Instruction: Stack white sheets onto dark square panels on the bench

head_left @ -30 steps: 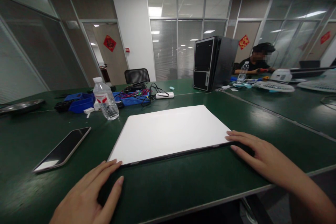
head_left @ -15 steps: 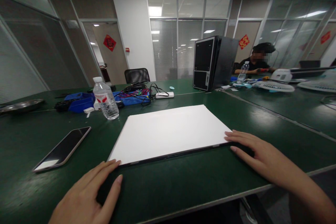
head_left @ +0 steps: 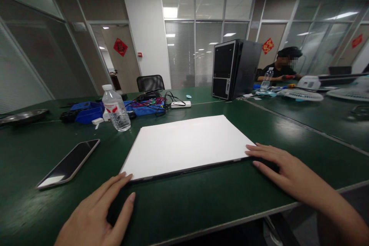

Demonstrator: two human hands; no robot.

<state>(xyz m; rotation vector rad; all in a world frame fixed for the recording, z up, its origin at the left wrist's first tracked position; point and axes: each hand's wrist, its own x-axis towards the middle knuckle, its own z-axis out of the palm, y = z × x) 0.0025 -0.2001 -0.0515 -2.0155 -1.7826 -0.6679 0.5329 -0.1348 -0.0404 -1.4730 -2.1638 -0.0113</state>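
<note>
A flat white rectangular panel or sheet (head_left: 187, 148) with a dark front edge lies on the green table (head_left: 184, 203) in front of me. At its near left corner, my left hand (head_left: 99, 211) rests with fingertips touching the edge and the thumb spread away. My right hand (head_left: 276, 165) lies at the near right corner, fingertips on the white surface and thumb apart on the table side. Both hands are open and neither grasps anything. A phone (head_left: 70, 163) lies screen up to the left of the panel.
Behind the panel's left end stands a water bottle (head_left: 115, 109). Blue bins (head_left: 89, 113) with tangled cables and a power strip (head_left: 181, 104) are farther back. A black computer tower (head_left: 235, 69) stands at back right. A co-worker (head_left: 281, 67) sits beyond, near another bottle (head_left: 267, 79).
My left fingers have shifted very slightly up along the panel's corner. The panel, my right hand and the objects around look almost the same.
</note>
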